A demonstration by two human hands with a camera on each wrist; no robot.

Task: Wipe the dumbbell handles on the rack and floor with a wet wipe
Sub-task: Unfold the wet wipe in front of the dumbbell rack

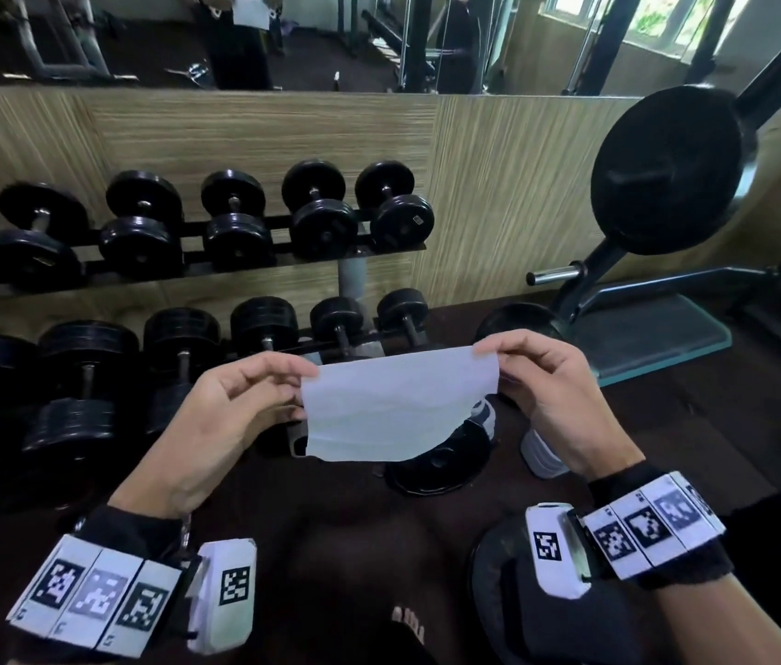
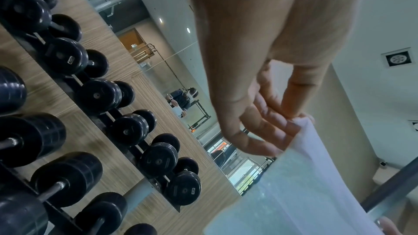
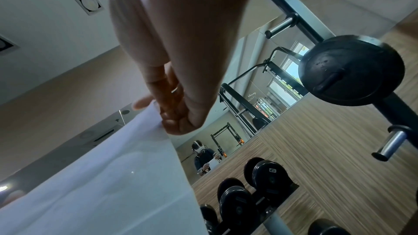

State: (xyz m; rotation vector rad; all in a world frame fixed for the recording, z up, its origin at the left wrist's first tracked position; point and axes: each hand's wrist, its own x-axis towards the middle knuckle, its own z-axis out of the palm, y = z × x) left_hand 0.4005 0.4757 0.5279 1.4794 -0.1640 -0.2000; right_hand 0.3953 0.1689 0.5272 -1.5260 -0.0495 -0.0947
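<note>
Wipe [image 1: 393,410]: stretched flat at centre frame, opened for use.
Left hand [image 1: 230,415], right hand [image 1: 546,400]: fingers pinch its upper corners.
Dumbbells [image 1: 235,223]: racked behind, apparently unwiped.

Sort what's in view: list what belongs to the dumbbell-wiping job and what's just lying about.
Belongs to the job:
wet wipe, pinched between left hand and right hand
dumbbells on the rack

Just lying about:
weight plate on the floor
big plate on the machine
white bottle
</note>
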